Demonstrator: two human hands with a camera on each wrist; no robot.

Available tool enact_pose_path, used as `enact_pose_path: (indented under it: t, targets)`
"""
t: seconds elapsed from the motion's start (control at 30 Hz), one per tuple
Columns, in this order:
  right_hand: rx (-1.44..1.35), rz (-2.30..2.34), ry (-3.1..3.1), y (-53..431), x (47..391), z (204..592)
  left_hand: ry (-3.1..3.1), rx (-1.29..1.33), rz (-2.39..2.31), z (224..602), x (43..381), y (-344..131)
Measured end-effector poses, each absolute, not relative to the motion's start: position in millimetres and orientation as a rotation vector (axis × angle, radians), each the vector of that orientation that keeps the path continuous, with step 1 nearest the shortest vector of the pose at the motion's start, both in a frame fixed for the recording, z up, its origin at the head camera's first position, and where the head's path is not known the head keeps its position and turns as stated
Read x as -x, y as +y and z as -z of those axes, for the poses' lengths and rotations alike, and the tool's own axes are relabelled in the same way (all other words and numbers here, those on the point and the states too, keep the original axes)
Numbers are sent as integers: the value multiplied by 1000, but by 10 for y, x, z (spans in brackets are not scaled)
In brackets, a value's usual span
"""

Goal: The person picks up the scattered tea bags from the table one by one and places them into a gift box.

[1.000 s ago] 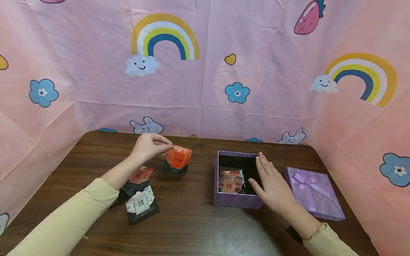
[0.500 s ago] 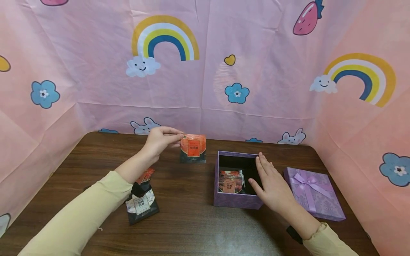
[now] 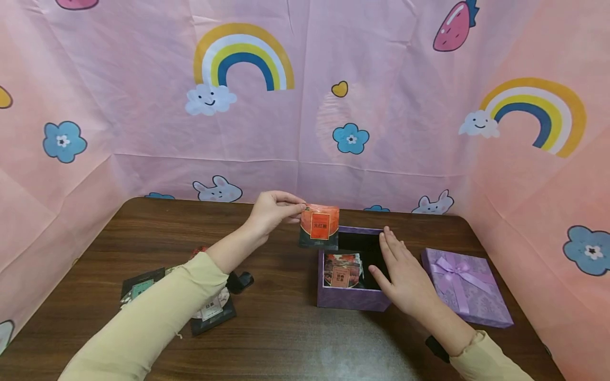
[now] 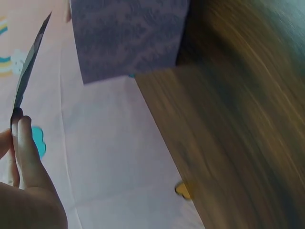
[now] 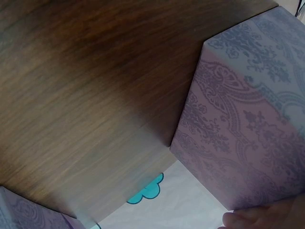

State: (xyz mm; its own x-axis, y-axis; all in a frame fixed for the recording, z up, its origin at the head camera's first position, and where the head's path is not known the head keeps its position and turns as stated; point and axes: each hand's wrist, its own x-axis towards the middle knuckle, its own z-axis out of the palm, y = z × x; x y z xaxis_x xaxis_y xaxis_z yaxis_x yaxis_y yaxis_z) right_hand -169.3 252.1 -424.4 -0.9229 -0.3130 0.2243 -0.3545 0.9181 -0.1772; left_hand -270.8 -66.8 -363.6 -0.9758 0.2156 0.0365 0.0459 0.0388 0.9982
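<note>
Head view is showing my left hand [image 3: 272, 215] pinching a flat orange-and-black printed sachet [image 3: 320, 226] by its upper left corner, between thumb and fingers. It is hanging nearly upright, printed face towards me, looking almost square, so no long axis is standing out. It is overlapping the back left corner of an open purple patterned box [image 3: 353, 299], whose opening is extending to the sachet's right; I am not managing to tell its height over the rim, though the left wrist view is showing it edge-on, apart from the box. Of my 2 hands, the left is the nearer to it; my right hand [image 3: 407, 272] is resting along the box's right side, fingers straight, thumb spread, gripping nothing. My left arm is slanting from the lower left over the dark brown wooden table [image 3: 276, 330], fingers pointing rightward.
</note>
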Motion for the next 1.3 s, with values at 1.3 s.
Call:
enact_pose_path:
  t: [1.3]
  targets:
    - [-527, -347, -2851, 2525, 1692, 4253, 2710, -690, -1477, 3900, 2431, 72]
